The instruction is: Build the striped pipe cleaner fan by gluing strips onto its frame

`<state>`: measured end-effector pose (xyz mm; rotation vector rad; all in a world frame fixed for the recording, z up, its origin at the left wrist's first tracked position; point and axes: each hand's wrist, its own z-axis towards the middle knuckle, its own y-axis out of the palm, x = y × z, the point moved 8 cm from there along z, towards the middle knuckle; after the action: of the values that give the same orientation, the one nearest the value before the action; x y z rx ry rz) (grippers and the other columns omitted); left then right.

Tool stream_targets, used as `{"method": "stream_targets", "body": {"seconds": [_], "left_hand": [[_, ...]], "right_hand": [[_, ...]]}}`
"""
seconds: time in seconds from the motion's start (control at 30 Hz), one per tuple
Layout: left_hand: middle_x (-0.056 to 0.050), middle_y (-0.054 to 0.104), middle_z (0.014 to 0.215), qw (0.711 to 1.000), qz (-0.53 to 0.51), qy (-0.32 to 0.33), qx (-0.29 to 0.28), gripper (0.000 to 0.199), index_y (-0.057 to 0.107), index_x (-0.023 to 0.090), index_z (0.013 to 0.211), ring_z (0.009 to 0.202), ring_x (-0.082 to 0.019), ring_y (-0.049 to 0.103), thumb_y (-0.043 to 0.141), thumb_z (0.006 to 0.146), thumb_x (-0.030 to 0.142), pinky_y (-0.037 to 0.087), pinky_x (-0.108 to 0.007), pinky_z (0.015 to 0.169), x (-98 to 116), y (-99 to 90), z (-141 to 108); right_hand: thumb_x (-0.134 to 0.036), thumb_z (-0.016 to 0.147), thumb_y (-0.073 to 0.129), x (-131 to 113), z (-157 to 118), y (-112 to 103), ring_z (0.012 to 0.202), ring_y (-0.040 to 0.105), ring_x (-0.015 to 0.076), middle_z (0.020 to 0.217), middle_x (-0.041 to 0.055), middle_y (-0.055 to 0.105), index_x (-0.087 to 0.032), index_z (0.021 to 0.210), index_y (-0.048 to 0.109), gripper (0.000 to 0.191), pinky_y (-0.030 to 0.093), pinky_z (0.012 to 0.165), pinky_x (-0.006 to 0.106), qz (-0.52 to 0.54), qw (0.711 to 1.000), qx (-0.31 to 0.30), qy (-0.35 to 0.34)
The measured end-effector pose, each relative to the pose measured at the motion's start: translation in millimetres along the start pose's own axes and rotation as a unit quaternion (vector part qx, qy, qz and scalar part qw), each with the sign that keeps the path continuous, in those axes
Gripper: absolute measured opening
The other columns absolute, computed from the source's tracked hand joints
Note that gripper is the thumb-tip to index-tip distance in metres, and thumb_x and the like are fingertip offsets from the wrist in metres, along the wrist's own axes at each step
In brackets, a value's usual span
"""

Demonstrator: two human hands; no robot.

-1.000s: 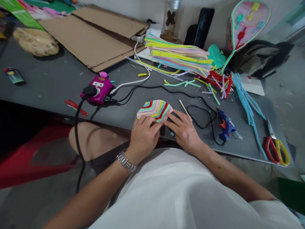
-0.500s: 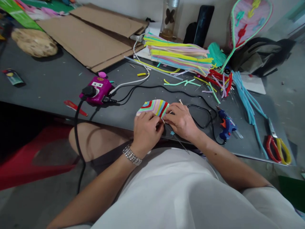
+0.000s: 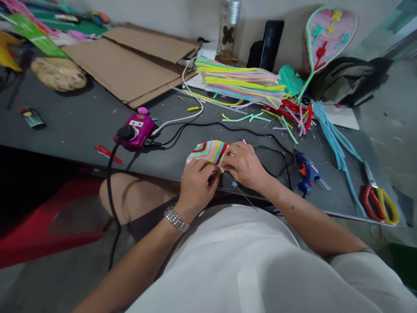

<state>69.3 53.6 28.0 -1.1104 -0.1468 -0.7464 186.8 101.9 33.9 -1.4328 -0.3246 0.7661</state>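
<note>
A rounded piece with coloured stripes [image 3: 211, 151], seemingly made of pipe cleaners laid side by side, is held at the table's front edge. My left hand [image 3: 198, 180] is closed on its lower left side, the thumb near the lower rim. Against the right rim, my right hand [image 3: 243, 164] pinches a pale strip, probably a pipe cleaner, whose tip [image 3: 244, 141] sticks out above the knuckles. Most of the strip is hidden by the fingers. Below the hands, a thin wire stem with a small blue bit [image 3: 234, 184] lies by the table edge.
A blue glue gun [image 3: 307, 171] lies right of my right hand, its black cord looping behind. Red-and-yellow scissors [image 3: 374, 198] rest at the right corner. Behind are bundled pipe cleaners [image 3: 241, 82], cardboard sheets [image 3: 124, 65] and a bottle [image 3: 228, 32]. A purple power socket [image 3: 138, 130] stands left.
The camera view has tilted slightly, so the table things appear shifted. My left hand has moved a little down the striped piece's edge; both hands keep their hold.
</note>
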Motion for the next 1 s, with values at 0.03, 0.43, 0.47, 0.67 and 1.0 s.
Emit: {"method": "stream_targets", "body": {"seconds": [0.03, 0.43, 0.47, 0.67, 1.0], "left_hand": [[-0.008, 0.070, 0.093, 1.000, -0.009, 0.011, 0.007, 0.010, 0.071, 0.018, 0.091, 0.091, -0.024, 0.062, 0.062, 0.095, 0.015, 0.050, -0.039, 0.081, 0, -2.6, -3], [-0.007, 0.069, 0.088, 0.998, 0.023, 0.051, -0.024, 0.016, 0.075, 0.020, 0.093, 0.087, -0.024, 0.060, 0.060, 0.096, 0.015, 0.051, -0.038, 0.077, 2, -2.5, -3], [-0.007, 0.070, 0.089, 0.998, 0.021, 0.041, -0.030, 0.017, 0.075, 0.020, 0.095, 0.088, -0.024, 0.060, 0.059, 0.097, 0.016, 0.051, -0.038, 0.077, 0, -1.2, -2], [-0.007, 0.066, 0.087, 0.998, 0.031, 0.012, -0.046, 0.019, 0.077, 0.023, 0.099, 0.086, -0.023, 0.059, 0.059, 0.097, 0.019, 0.048, -0.037, 0.077, -4, 6.7, 0], [-0.008, 0.068, 0.086, 0.994, 0.063, -0.074, -0.057, 0.014, 0.073, 0.019, 0.082, 0.087, -0.025, 0.063, 0.064, 0.092, 0.023, 0.046, -0.039, 0.077, 3, 8.5, 14]], "right_hand": [[-0.023, 0.096, 0.065, 0, 0, 0, 0.108, 0.050, 0.0270, 0.105, 0.0090, 0.069, -0.022, 0.093, 0.079, 0.015, 0.031, 0.085, 0.039, 0.003, 1.000, -0.003, 0.001], [-0.023, 0.099, 0.061, -1, 1, 2, 0.102, 0.051, 0.0262, 0.103, 0.0094, 0.068, -0.021, 0.094, 0.079, 0.019, 0.031, 0.084, 0.038, -0.007, 1.000, -0.002, -0.003], [-0.023, 0.099, 0.060, 0, 1, 1, 0.102, 0.051, 0.0262, 0.103, 0.0094, 0.068, -0.021, 0.093, 0.079, 0.020, 0.031, 0.084, 0.038, -0.007, 1.000, 0.000, -0.003], [-0.023, 0.098, 0.060, 0, 0, 2, 0.102, 0.052, 0.0258, 0.104, 0.0088, 0.069, -0.023, 0.092, 0.078, 0.019, 0.032, 0.084, 0.038, 0.003, 1.000, 0.011, -0.006], [-0.018, 0.092, 0.065, 18, -10, -18, 0.111, 0.061, 0.0263, 0.114, 0.0094, 0.072, -0.021, 0.104, 0.077, 0.017, 0.043, 0.094, 0.039, 0.118, 0.988, 0.101, 0.026]]}}
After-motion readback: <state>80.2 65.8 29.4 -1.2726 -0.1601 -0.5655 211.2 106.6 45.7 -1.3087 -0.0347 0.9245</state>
